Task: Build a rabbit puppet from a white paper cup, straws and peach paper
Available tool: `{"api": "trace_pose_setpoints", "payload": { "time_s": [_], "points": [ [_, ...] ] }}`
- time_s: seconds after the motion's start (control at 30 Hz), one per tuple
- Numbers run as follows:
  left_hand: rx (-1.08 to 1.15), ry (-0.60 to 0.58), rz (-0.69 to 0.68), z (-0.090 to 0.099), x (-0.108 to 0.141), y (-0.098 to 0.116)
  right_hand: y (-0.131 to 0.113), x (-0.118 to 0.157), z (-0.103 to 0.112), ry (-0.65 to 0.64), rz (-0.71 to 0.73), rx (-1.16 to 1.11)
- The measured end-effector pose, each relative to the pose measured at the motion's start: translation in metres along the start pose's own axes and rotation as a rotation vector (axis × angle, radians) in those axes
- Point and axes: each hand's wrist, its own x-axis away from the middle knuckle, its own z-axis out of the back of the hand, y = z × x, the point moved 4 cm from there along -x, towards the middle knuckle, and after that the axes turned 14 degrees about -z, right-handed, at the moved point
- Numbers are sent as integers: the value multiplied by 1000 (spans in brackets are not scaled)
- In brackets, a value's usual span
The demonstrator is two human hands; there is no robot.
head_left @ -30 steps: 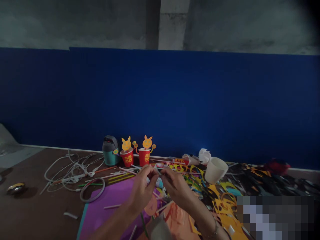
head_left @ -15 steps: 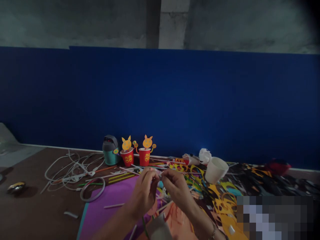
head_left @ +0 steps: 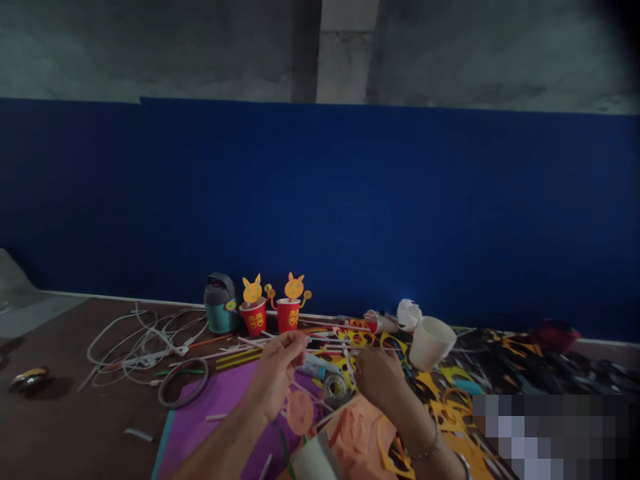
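My left hand [head_left: 278,371] is raised over the purple sheet [head_left: 220,400], thumb and fingertips pinched together; whatever they hold is too small to make out. To its right, my right hand [head_left: 379,377] is closed above the paper scraps, and what its fingers grip is hidden. Between and below both hands lies a tape roll [head_left: 336,388], with a pale blue tube [head_left: 316,367] just behind it. An orange round paper cut-out [head_left: 300,411] rests near my left wrist. Crumpled peach-orange paper [head_left: 357,433] lies below my right hand.
Two red cups, one left [head_left: 254,317] and one right [head_left: 289,316], carry orange cat-like paper figures. A teal-grey container [head_left: 221,303] stands beside them. White cables [head_left: 145,347] spread left. A white cup [head_left: 433,343] stands right, among yellow paper scraps [head_left: 443,407]. A blue panel [head_left: 320,200] rises behind.
My hands have moved apart, the right one going right and turning its back upward. The tape roll and the round orange cut-out now show between them.
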Motion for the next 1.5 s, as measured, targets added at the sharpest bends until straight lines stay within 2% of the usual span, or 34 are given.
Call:
{"api": "trace_pose_setpoints", "payload": {
  "time_s": [0.07,0.13,0.2,0.3,0.47,0.6,0.83,1.03,1.5],
  "points": [
    [7,4,33,-1,2,-4,-6,2,5,19,-4,-89],
    [-6,4,53,-3,3,-5,-19,5,13,0,39,-396],
    [-24,-2,66,-5,4,-6,-34,8,19,-112,105,-787],
    [-36,-16,90,-10,6,-6,-48,13,22,-154,101,-1056],
    [-33,-55,103,-13,8,-5,-50,17,26,-52,167,-1046],
    [-95,-34,52,-8,5,-2,-42,15,30,23,136,-990],
    [-183,-115,6,-10,3,1,-50,15,18,-158,123,-1010],
    [-271,-224,-59,-17,6,5,-52,15,11,-164,127,-1042],
    [-311,-219,-45,-16,5,2,-51,17,15,-60,95,-929]
  ]
}}
